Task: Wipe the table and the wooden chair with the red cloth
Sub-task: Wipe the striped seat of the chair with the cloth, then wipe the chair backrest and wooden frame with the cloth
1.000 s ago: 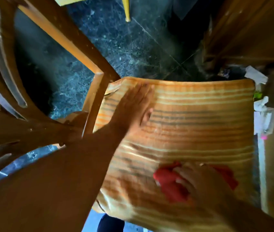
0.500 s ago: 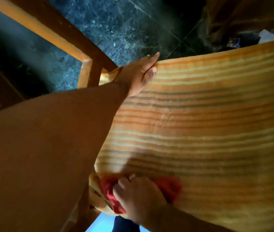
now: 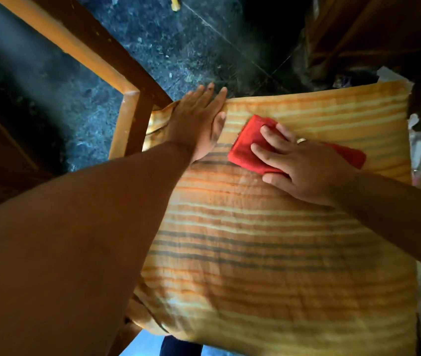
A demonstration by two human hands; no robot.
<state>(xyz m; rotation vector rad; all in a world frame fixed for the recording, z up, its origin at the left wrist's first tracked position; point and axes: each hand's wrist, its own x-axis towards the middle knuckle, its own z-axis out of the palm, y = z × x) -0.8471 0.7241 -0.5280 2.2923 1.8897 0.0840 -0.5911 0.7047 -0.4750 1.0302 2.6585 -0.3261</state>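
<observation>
The wooden chair [image 3: 129,116] fills the view from above; its arm frame runs diagonally at upper left. A striped orange-and-yellow seat cushion [image 3: 268,247] covers the seat. My left hand [image 3: 199,122] lies flat, fingers together, on the cushion's far left corner, holding nothing. My right hand [image 3: 304,165] presses the folded red cloth [image 3: 250,142] flat against the cushion near its far edge, just right of the left hand. Part of the cloth sticks out past my wrist. No table top is visible.
Dark speckled floor [image 3: 178,47] lies beyond the chair. Dark wooden furniture [image 3: 374,29] stands at upper right, with white scraps and litter [image 3: 420,147] along the cushion's right side. More brown wood sits at far left [image 3: 3,140].
My right hand has slid the red cloth from the cushion's near left edge up to its far part. The left hand stays on the far left corner.
</observation>
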